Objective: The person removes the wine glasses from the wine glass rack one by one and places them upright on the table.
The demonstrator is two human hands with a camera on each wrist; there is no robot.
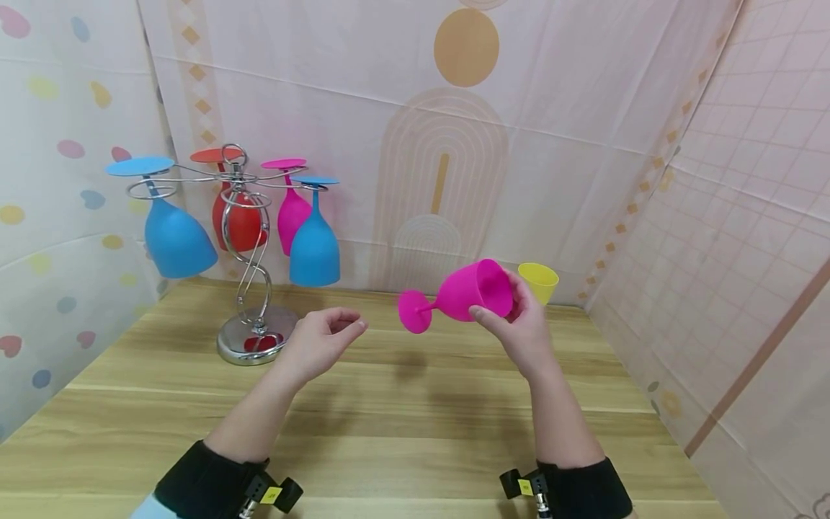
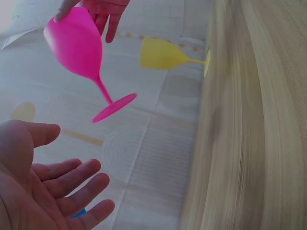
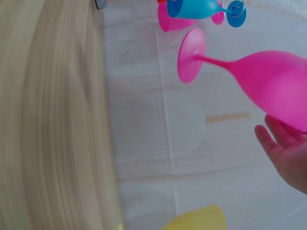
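Observation:
A pink wine glass (image 1: pixel 463 292) hangs tilted above the table, its base pointing left and its mouth to the right. My right hand (image 1: pixel 521 328) grips it by the bowl near the rim, thumb on the near side. Its foot and stem also show in the left wrist view, above my left hand (image 2: pixel 57 182). That hand holds nothing; its fingers are spread and slightly bent, between the glass and a chrome rack (image 1: pixel 253 331). Behind my right hand, a yellow wine glass (image 1: pixel 540 280) stands upright on the table, partly hidden in the head view.
From the rack hang two blue wine glasses (image 1: pixel 315 245), a red one (image 1: pixel 243 220) and another pink one (image 1: pixel 293 214), all upside down by their feet. The wooden table (image 1: pixel 389 447) meets patterned cloth (image 1: pixel 570 180) at the back and sides.

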